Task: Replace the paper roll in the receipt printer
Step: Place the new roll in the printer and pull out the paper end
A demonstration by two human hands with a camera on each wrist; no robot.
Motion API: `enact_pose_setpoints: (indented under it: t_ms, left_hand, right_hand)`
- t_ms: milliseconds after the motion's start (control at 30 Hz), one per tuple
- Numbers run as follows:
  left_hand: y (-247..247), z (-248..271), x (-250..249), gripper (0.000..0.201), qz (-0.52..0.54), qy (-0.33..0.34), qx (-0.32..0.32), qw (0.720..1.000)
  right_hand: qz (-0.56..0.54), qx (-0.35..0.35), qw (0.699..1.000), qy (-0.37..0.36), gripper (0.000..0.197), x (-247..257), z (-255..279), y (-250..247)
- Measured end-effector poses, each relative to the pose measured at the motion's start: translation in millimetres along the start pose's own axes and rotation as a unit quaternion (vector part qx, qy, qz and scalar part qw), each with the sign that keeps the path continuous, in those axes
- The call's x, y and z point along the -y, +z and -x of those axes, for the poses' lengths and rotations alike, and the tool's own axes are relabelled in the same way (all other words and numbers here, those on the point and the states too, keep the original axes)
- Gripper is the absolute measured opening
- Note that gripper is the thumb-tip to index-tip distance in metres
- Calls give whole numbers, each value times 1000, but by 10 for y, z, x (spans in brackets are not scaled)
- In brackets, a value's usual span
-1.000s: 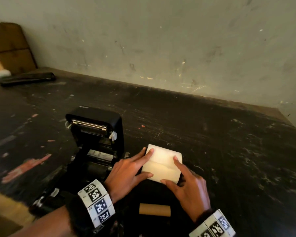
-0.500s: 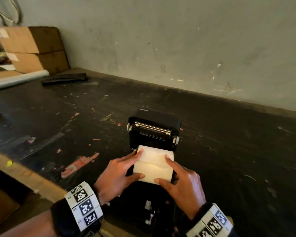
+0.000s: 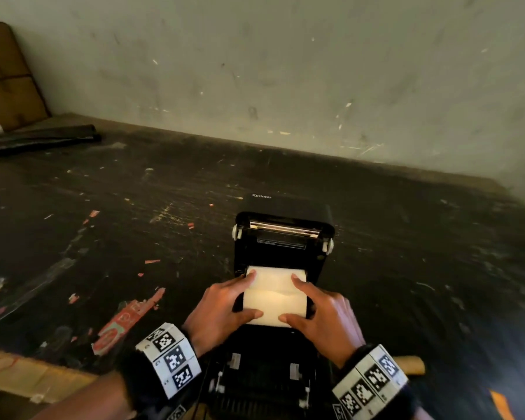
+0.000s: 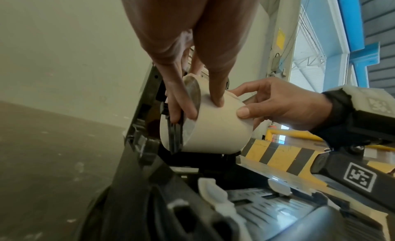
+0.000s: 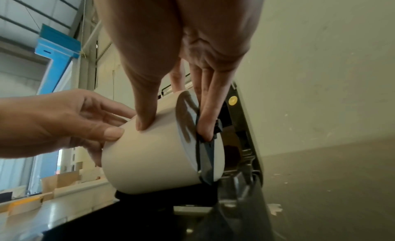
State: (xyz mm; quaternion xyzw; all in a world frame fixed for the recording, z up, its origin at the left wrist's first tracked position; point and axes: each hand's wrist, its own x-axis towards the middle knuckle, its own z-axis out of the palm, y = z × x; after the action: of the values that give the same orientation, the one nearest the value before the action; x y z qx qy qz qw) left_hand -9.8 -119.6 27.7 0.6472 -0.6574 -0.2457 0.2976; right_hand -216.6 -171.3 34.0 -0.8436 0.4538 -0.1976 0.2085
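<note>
Paper roll [image 3: 275, 295]: in the open printer [image 3: 282, 237] bay, long axis lying left-right.
Left hand [image 3: 222, 313]: thumb and fingers curled round the roll's left end.
Right hand [image 3: 325, 313]: likewise gripping the right end.
Nearer hand: neither; 2 hands equally placed.

Surface: a dark, scratched worktable [image 3: 406, 268] against a pale wall, flecked with paint chips and scraps.
Near edge: bare light wood at the lower left.
Centre: a black receipt printer [image 3: 285, 237] stands on it, lid open.
Far left: a long flat black object [image 3: 43, 139]; too dim to identify.
Left corner: brown cardboard boxes [image 3: 6, 77], probably on the tabletop.
Left front: a torn red label [image 3: 125, 316] stuck flat.
Right front: a brown cardboard tube [image 3: 412, 363] lying beside the printer.
</note>
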Motion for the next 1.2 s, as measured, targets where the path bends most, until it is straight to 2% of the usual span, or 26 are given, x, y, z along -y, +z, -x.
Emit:
enact_pose_setpoints:
  t_ms: [267, 500, 700, 1000, 1200]
  left_hand:
    - [135, 8, 122, 73, -41, -11, 39, 998]
    - [205, 34, 109, 75, -73, -17, 9, 997]
    - [224, 76, 140, 75, -75, -13, 15, 997]
    - [263, 84, 155, 74, -80, -8, 9, 997]
    - [268, 133, 200, 69, -81, -7, 26, 996]
  right_hand:
    - [38, 28, 998, 43, 69, -39, 70, 169]
    - [29, 19, 999, 40, 68, -81, 62, 223]
    - [12, -3, 999, 34, 65, -110, 131, 289]
    - [-15, 6, 999, 39, 64, -144, 91, 265]
    - [-22, 6, 999, 39, 60, -145, 151, 320]
